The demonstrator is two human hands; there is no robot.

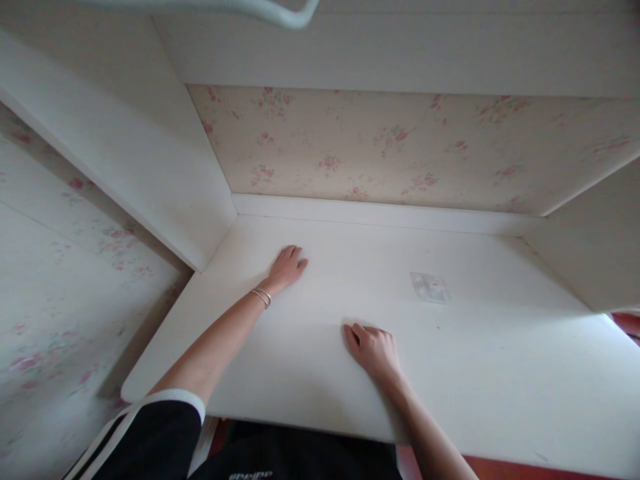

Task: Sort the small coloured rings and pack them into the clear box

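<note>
My left hand (287, 268) rests palm down on the white desk top (320, 387), its fingers stretched out and the thumb apart. Nothing is held in it, and a thin silver bracelet (262, 297) circles the wrist. Nearer to me, my right hand (374, 348) lies on the same surface with its fingers curled in loosely; no object shows in it. To the right of both hands, a small clear plastic packet (431, 288) lies flat on the desk, touched by neither hand. What is inside the packet is too faint to make out.
White side panels (145, 147) stand at the left and right of the desk. A white shelf board (400, 53) runs overhead, with flowered wallpaper (375, 147) behind. A pale curved bar (285, 17) hangs at the top. The desk's rounded front corner (131, 390) is at left.
</note>
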